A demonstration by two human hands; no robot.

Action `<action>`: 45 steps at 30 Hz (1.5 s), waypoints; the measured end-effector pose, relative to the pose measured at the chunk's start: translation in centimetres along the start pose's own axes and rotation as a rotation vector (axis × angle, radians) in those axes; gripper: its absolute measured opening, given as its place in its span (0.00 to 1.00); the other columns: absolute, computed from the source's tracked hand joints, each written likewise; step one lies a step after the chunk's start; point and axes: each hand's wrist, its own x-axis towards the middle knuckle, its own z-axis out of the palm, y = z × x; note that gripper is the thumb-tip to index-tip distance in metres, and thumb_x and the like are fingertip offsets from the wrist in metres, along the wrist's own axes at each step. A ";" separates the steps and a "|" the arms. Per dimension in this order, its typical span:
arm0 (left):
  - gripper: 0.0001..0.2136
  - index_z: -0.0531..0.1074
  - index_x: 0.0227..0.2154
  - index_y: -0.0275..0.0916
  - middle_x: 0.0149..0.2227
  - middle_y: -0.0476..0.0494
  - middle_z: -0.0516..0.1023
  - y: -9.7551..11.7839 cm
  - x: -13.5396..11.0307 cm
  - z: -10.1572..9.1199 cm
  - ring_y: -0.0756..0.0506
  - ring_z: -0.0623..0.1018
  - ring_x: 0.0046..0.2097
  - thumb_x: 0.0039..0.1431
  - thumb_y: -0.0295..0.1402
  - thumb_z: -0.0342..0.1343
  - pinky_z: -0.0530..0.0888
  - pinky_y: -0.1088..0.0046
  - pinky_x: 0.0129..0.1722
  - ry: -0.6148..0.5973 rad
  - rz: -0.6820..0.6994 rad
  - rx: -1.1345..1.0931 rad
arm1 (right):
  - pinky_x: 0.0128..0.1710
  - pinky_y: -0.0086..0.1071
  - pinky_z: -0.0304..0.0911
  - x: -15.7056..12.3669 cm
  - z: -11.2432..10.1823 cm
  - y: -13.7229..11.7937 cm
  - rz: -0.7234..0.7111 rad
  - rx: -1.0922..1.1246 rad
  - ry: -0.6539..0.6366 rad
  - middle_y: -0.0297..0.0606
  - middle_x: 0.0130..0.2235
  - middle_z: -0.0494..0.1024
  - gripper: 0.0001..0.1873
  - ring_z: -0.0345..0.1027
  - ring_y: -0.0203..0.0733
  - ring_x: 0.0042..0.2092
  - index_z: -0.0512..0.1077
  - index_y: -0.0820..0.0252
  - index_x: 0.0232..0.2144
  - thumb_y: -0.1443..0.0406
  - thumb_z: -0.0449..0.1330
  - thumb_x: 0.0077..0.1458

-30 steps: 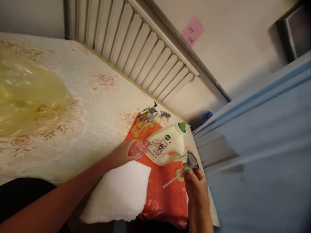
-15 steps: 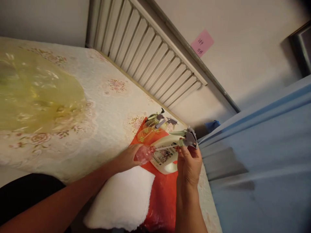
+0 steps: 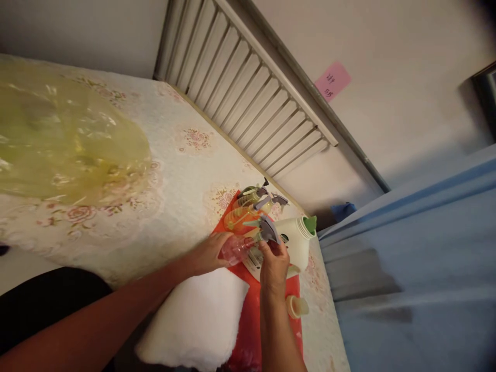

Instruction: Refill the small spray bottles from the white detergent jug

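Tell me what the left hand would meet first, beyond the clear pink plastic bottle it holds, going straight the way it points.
Likely the grey plastic trigger spray head, held in the right hand; the white plastic jug appears just beyond, though depth is unclear.

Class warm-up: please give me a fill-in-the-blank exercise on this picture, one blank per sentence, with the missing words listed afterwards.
1. The left hand holds the bottle, and the spray head is in the ____ one.
2. The spout in the mouth of the pale jug is ____.
3. The handwritten note on the wall is ____.
4. The fabric along the picture's right side is ____.

Missing words: right; green; pink; blue.
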 end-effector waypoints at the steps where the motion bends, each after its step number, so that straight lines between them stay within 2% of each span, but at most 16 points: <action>1: 0.25 0.68 0.52 0.45 0.51 0.41 0.76 -0.1 0.0 0.0 0.35 0.75 0.53 0.49 0.38 0.64 0.72 0.56 0.53 0.006 -0.001 -0.003 | 0.42 0.36 0.68 -0.2 0.2 0.4 0.015 -0.010 -0.013 0.37 0.36 0.82 0.18 0.73 0.43 0.39 0.79 0.60 0.40 0.64 0.69 0.42; 6: 0.29 0.67 0.54 0.46 0.54 0.41 0.75 -0.7 0.1 0.3 0.33 0.74 0.56 0.46 0.35 0.65 0.70 0.54 0.56 0.010 0.002 -0.007 | 0.37 0.33 0.67 -1.1 0.5 2.2 0.111 -0.050 -0.015 0.35 0.32 0.81 0.16 0.72 0.40 0.35 0.79 0.59 0.37 0.63 0.69 0.42; 10: 0.30 0.66 0.54 0.45 0.55 0.39 0.74 -0.9 0.1 0.4 0.32 0.72 0.58 0.46 0.36 0.66 0.68 0.53 0.59 0.008 -0.017 0.013 | 0.32 0.30 0.65 -1.6 0.5 3.2 0.154 -0.076 -0.003 0.35 0.32 0.80 0.19 0.70 0.39 0.33 0.78 0.59 0.40 0.59 0.68 0.43; 14: 0.28 0.67 0.53 0.46 0.54 0.40 0.75 -0.9 0.0 0.4 0.33 0.73 0.57 0.47 0.37 0.65 0.70 0.52 0.57 0.010 -0.004 0.012 | 0.30 0.29 0.64 -1.7 0.6 3.4 0.180 -0.072 0.020 0.33 0.31 0.79 0.22 0.69 0.38 0.31 0.77 0.59 0.42 0.59 0.69 0.42; 18: 0.29 0.66 0.53 0.48 0.54 0.40 0.75 -1.2 0.0 0.6 0.32 0.73 0.57 0.46 0.36 0.66 0.70 0.52 0.57 0.022 0.002 0.018 | 0.27 0.28 0.60 -1.7 0.8 3.2 0.177 -0.101 0.018 0.32 0.29 0.77 0.21 0.65 0.36 0.29 0.76 0.60 0.40 0.59 0.69 0.42; 25: 0.29 0.66 0.53 0.45 0.53 0.40 0.75 -1.2 -0.1 0.6 0.35 0.74 0.56 0.46 0.34 0.66 0.71 0.55 0.56 0.021 0.004 0.026 | 0.30 0.28 0.60 -1.4 1.2 3.0 0.066 -0.251 0.017 0.27 0.26 0.71 0.18 0.61 0.34 0.28 0.72 0.59 0.34 0.60 0.69 0.40; 30: 0.29 0.66 0.53 0.46 0.54 0.41 0.75 -0.9 -0.2 0.5 0.35 0.74 0.55 0.46 0.35 0.65 0.70 0.55 0.56 0.015 0.005 0.014 | 0.34 0.29 0.62 -1.3 1.4 2.7 0.010 -0.298 -0.005 0.29 0.30 0.73 0.18 0.63 0.37 0.31 0.72 0.59 0.35 0.61 0.69 0.40; 34: 0.31 0.66 0.55 0.46 0.55 0.40 0.74 -1.2 -0.2 0.6 0.33 0.73 0.57 0.45 0.33 0.65 0.69 0.54 0.58 0.027 0.009 -0.009 | 0.39 0.32 0.63 -1.6 0.7 2.6 -0.012 -0.301 -0.086 0.32 0.32 0.75 0.16 0.66 0.40 0.35 0.75 0.59 0.36 0.57 0.66 0.47; 37: 0.31 0.66 0.55 0.46 0.56 0.39 0.73 -1.1 -0.2 0.5 0.33 0.72 0.58 0.45 0.33 0.65 0.68 0.54 0.59 0.027 -0.001 -0.014 | 0.38 0.32 0.64 -1.7 0.1 2.7 0.019 -0.256 -0.160 0.34 0.35 0.76 0.17 0.67 0.40 0.37 0.75 0.59 0.40 0.55 0.63 0.52; 39: 0.31 0.66 0.55 0.46 0.56 0.39 0.73 -0.8 -0.3 0.4 0.34 0.72 0.58 0.45 0.33 0.65 0.68 0.54 0.59 0.015 -0.013 -0.007 | 0.35 0.31 0.63 -1.5 0.0 2.9 0.043 -0.242 -0.163 0.33 0.32 0.75 0.16 0.66 0.38 0.34 0.75 0.60 0.39 0.55 0.64 0.51; 43: 0.29 0.66 0.54 0.41 0.54 0.37 0.74 -0.1 -0.4 0.1 0.34 0.72 0.56 0.47 0.32 0.64 0.69 0.56 0.57 0.002 -0.006 0.011 | 0.27 0.28 0.58 -0.9 0.4 3.4 0.049 -0.261 -0.065 0.25 0.24 0.68 0.15 0.57 0.33 0.26 0.70 0.58 0.32 0.58 0.68 0.43; 45: 0.28 0.66 0.53 0.39 0.53 0.36 0.74 0.0 -0.3 0.1 0.35 0.73 0.55 0.47 0.31 0.63 0.69 0.57 0.56 0.004 -0.004 0.018 | 0.26 0.27 0.57 -0.7 0.8 3.4 0.041 -0.281 -0.026 0.23 0.22 0.65 0.16 0.56 0.33 0.25 0.67 0.56 0.29 0.60 0.70 0.40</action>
